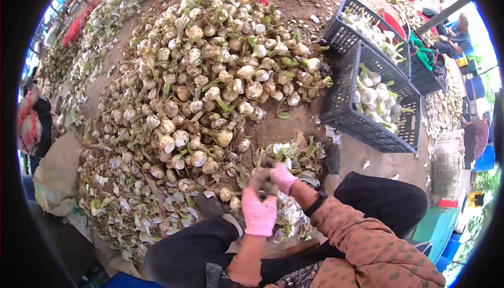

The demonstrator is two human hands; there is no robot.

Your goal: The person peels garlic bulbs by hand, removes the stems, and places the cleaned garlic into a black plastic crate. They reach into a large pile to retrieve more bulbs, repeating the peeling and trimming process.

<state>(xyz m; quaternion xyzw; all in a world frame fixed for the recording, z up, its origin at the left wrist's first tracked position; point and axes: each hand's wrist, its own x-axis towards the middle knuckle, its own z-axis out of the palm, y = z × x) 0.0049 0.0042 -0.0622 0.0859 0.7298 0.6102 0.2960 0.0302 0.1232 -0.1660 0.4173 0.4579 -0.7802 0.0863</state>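
In the head view, a small soil-dulled garlic bulb [266,184] is held above the lap, clamped by both pink-gloved hands. The left hand [259,214] is curled around it from below, and the right hand [283,176] is closed on its top. A large heap of unpeeled stalked garlic [210,67] is seen ahead. A black slatted plastic crate [344,104] is seen to the right of the heap.

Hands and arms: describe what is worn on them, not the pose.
The left hand and the right hand are both gloved in pink. The right arm has a brownish sleeve with dark dots, and a black band sits at its wrist. The left wrist shows a plain orange-brown cuff.
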